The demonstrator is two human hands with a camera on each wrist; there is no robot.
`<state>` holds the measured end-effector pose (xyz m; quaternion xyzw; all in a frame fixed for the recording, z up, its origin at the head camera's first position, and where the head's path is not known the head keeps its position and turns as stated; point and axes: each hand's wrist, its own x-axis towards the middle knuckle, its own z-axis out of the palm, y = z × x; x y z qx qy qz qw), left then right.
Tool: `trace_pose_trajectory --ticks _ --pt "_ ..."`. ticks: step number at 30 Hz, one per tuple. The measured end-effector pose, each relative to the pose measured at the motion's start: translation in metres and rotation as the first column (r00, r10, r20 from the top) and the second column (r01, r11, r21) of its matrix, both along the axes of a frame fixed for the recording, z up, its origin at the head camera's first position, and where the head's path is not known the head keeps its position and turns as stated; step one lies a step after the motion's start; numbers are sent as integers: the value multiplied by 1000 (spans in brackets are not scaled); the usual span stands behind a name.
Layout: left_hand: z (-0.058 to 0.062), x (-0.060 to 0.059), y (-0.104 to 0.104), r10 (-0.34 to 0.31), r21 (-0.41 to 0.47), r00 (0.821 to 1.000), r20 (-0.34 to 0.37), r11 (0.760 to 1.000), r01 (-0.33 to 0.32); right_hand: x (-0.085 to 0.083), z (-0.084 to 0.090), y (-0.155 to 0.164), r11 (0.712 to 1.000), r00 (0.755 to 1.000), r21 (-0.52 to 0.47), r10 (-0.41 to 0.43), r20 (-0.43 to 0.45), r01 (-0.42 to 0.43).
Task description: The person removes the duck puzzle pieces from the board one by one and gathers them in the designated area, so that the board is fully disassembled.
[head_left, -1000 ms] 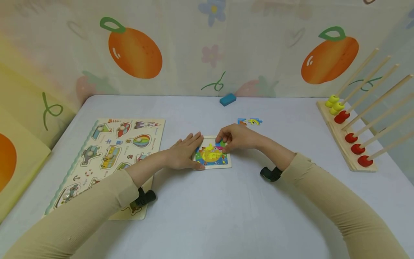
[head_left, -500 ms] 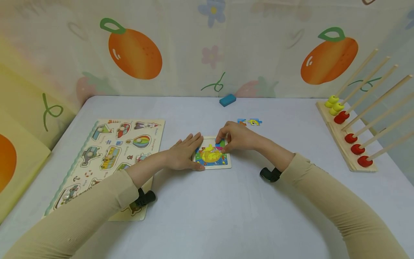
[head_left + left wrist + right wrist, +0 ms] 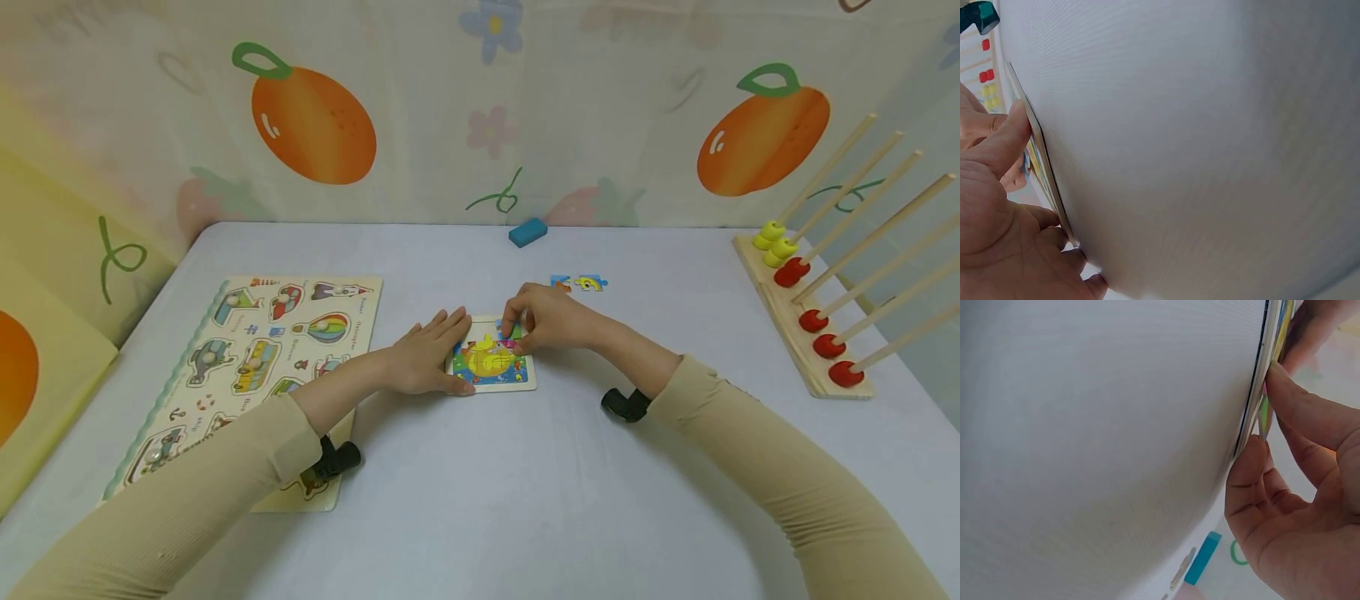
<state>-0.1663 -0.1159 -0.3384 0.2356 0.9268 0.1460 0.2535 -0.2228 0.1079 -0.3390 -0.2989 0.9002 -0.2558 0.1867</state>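
small words on the vehicle peg puzzle (image 3: 247,367), too blurred to read

Left hand (image 3: 423,360) hides puzzle tray's (image 3: 525,382) left edge; pics too small.

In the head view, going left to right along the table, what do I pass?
Big peg puzzle board → left hand → small duck puzzle → right hand → bead rack. The loose puzzle pieces sit farther back, above the right hand, so I leave them out.
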Motion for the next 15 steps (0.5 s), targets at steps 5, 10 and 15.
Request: trace_pose_trajectory --ticks 5,10,15 --pt "0 0 0 -3 1 1000 -3 1000 3 -1 0 0 1000 1000 -20 -21 5 21" --pt "1 0 0 -3 -4 1000 -2 1000 3 0 0 0 999 1000 -45 -27 -1 27" --pt "0 0 0 -3 -8 1000 -2 1000 3 0 2 0 999 999 -37 -34 -35 33"
